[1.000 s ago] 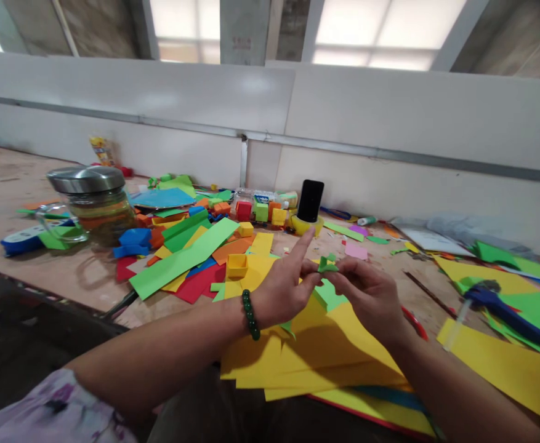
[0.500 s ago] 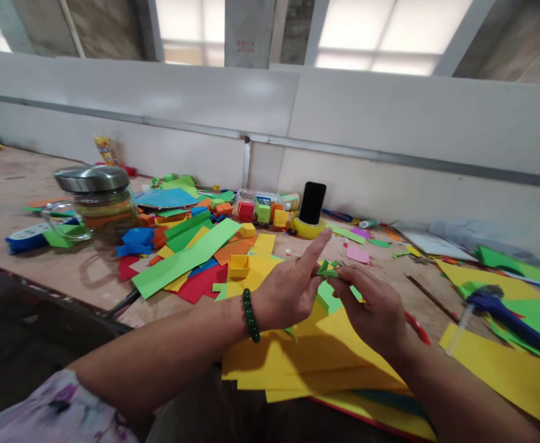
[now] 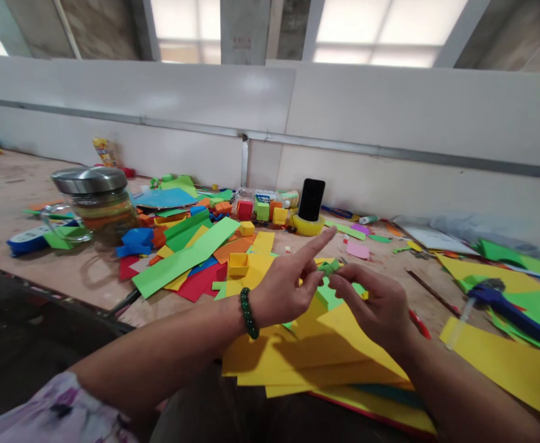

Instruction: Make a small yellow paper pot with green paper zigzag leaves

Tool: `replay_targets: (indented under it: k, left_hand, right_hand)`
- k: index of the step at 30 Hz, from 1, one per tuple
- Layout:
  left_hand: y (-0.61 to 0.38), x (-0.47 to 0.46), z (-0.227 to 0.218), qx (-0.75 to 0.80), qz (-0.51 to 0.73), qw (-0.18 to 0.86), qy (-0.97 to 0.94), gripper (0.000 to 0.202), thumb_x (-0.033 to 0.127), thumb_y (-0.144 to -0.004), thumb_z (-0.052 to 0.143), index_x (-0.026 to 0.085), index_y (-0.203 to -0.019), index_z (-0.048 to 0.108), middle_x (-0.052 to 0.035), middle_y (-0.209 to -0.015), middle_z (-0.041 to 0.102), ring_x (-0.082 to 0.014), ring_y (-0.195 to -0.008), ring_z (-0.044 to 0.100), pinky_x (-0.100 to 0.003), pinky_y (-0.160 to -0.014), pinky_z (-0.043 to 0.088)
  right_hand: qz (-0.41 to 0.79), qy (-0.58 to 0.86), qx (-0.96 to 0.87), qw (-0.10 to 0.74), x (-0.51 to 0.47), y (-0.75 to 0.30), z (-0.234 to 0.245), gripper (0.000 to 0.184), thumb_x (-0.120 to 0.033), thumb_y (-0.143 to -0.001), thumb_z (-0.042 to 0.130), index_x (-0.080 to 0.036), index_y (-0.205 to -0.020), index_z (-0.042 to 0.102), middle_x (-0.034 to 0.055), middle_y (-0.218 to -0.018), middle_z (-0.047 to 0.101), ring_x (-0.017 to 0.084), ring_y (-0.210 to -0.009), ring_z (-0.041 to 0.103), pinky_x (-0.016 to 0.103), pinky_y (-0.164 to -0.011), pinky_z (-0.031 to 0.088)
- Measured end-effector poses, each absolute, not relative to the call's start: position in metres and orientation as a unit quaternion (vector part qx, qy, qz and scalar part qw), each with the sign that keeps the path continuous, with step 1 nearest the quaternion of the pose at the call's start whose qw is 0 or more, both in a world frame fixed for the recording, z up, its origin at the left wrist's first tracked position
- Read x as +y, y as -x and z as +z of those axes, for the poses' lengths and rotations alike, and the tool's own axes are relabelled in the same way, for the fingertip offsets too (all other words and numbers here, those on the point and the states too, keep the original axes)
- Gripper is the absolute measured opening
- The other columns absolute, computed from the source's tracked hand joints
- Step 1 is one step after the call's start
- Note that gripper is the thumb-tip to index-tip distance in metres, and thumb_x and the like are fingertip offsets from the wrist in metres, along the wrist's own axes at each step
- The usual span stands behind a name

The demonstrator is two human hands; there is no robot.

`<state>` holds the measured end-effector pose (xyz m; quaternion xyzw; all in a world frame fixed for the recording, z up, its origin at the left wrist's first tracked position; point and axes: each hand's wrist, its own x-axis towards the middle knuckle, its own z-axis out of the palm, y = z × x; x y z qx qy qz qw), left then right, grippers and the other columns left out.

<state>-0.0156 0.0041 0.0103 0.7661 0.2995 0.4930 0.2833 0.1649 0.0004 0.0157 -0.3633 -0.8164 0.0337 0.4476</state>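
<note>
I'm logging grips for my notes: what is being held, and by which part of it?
A small green paper piece: the left hand pinches its left end, the right hand its right end.

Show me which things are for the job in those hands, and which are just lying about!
For the job:
- green piece, pinched by left hand and right hand

Probably just lying about:
- mug
- phone
- pink paper

Pale worktable [image 3: 6, 194]; on it, a lidded glass mug [image 3: 109, 214]; stacked yellow sheets [image 3: 304, 364]; a thin dark stick [image 3: 431, 291]
</note>
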Motion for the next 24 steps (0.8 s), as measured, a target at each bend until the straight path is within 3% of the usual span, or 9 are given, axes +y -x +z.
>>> replay_targets:
  k: [7, 11, 13, 15, 24]
  left_hand:
    - [0.010, 0.014, 0.002, 0.282, 0.473, 0.398, -0.733, 0.070, 0.015, -0.085, 0.050, 0.022, -0.148, 0.020, 0.0061, -0.061, 0.051, -0.0101, -0.060, 0.055, -0.023, -0.063, 0.048]
    - [0.005, 0.017, 0.000, 0.286, 0.482, 0.449, -0.696, 0.045, 0.018, -0.085, 0.054, 0.017, -0.128, 0.040, 0.0028, -0.067, 0.058, -0.0120, -0.065, 0.061, -0.025, -0.064, 0.051]
    - [0.004, 0.018, 0.000, 0.290, 0.484, 0.480, -0.672, 0.028, 0.022, -0.083, 0.057, 0.017, -0.108, 0.045, 0.0016, -0.067, 0.059, -0.0127, -0.065, 0.063, -0.025, -0.060, 0.052]
    - [0.003, 0.019, 0.000, 0.281, 0.483, 0.515, -0.650, 0.023, 0.025, -0.082, 0.060, 0.017, -0.098, 0.046, 0.0015, -0.065, 0.060, -0.0126, -0.064, 0.063, -0.024, -0.059, 0.053]
    - [0.008, 0.025, 0.001, 0.254, 0.439, 0.624, -0.595, 0.037, 0.045, -0.071, 0.071, 0.011, -0.082, 0.062, -0.0030, -0.071, 0.064, -0.0111, -0.061, 0.064, -0.024, -0.060, 0.053]
  right_hand:
    - [0.209, 0.441, -0.734, 0.472, 0.007, -0.157, 0.017, 0.026, -0.039, -0.078, 0.067, -0.017, -0.063, 0.065, 0.0005, -0.054, 0.063, 0.010, -0.046, 0.053, 0.022, -0.044, 0.044]
    - [0.314, 0.453, -0.694, 0.462, 0.011, -0.160, 0.020, 0.032, -0.046, -0.074, 0.069, -0.017, -0.060, 0.065, -0.0002, -0.051, 0.060, 0.009, -0.042, 0.050, 0.020, -0.039, 0.042]
    - [0.307, 0.468, -0.691, 0.458, 0.010, -0.162, 0.020, 0.032, -0.046, -0.074, 0.069, -0.017, -0.062, 0.066, -0.0020, -0.047, 0.055, 0.007, -0.040, 0.046, 0.019, -0.037, 0.039]
    - [0.273, 0.477, -0.697, 0.460, 0.008, -0.163, 0.021, 0.029, -0.044, -0.076, 0.068, -0.017, -0.066, 0.068, -0.0030, -0.047, 0.053, 0.007, -0.039, 0.044, 0.018, -0.037, 0.037]
    - [0.230, 0.453, -0.719, 0.474, 0.007, -0.166, 0.023, 0.021, -0.038, -0.080, 0.066, -0.020, -0.070, 0.068, -0.0027, -0.052, 0.055, 0.008, -0.044, 0.046, 0.020, -0.040, 0.039]
